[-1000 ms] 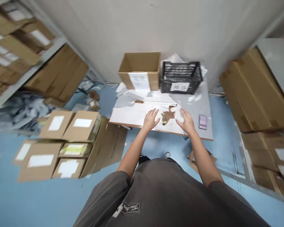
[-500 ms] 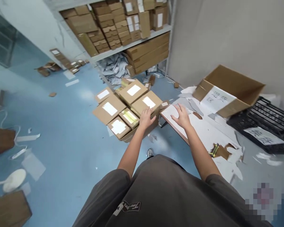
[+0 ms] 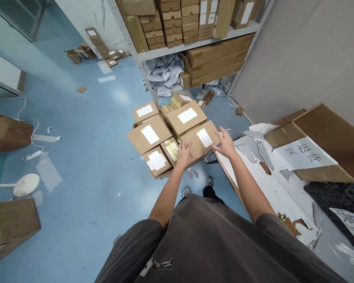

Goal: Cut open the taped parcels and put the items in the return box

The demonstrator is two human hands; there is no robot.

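A stack of labelled cardboard boxes sits in front of me. Over the left front edge of the nearest right carton [image 3: 195,142] is my left hand [image 3: 185,155], fingers spread. My right hand [image 3: 225,144] is at the same carton's right end, its fingers also apart. Whether either hand touches the cardboard I cannot tell. Behind that carton lies another labelled box [image 3: 186,117]. To its left are a wide box [image 3: 150,134] and a smaller box [image 3: 157,161] with a white label, beside a box with yellow tape [image 3: 171,150].
On my right stands a table [image 3: 279,192] with torn paper, an open cardboard box [image 3: 309,153] and a black crate [image 3: 336,208]. Metal shelving [image 3: 199,44] full of boxes rises behind the stack. A white fan-like round object [image 3: 26,185] and a carton [image 3: 13,228] are on the left floor.
My view has turned left from the table to the box stack. Both hands have moved from above the table to the near right carton, staying spread.
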